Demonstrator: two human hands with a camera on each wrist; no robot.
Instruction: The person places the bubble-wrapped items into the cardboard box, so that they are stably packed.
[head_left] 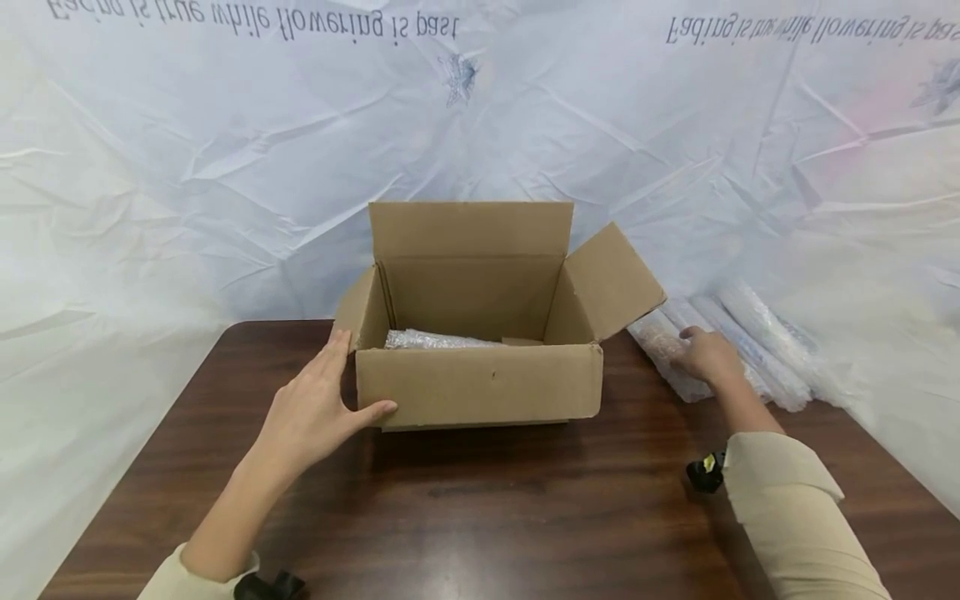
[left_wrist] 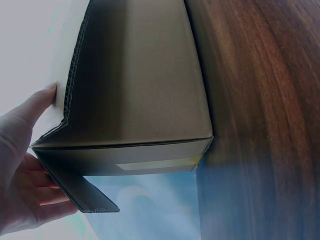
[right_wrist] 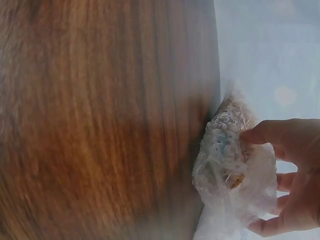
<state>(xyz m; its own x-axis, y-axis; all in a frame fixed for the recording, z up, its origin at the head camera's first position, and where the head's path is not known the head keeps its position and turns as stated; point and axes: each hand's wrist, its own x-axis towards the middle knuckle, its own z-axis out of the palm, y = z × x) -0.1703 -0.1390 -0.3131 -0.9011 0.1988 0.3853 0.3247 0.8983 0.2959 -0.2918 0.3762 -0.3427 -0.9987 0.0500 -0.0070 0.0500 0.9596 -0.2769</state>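
Note:
A cardboard box (head_left: 480, 383) stands on the table with its flaps folded outward. My left hand (head_left: 309, 410) rests at its front left corner, thumb against the front flap and straight fingers along the left side flap (left_wrist: 75, 187). Inside the box lies a bubble-wrapped item (head_left: 438, 340), mostly hidden by the front wall. To the right, my right hand (head_left: 708, 360) grips the leftmost of several bubble-wrapped packages (right_wrist: 222, 155). Its thumb presses one side of the wrap while the other fingers spread along the opposite side. Whatever the wrap contains shows only as a small brownish patch.
More long bubble-wrapped packages (head_left: 772, 342) lie side by side at the table's right rear edge. The box's right flap (head_left: 615, 283) sticks out toward them. A white printed sheet (head_left: 480, 125) hangs behind the dark wooden table (head_left: 480, 508).

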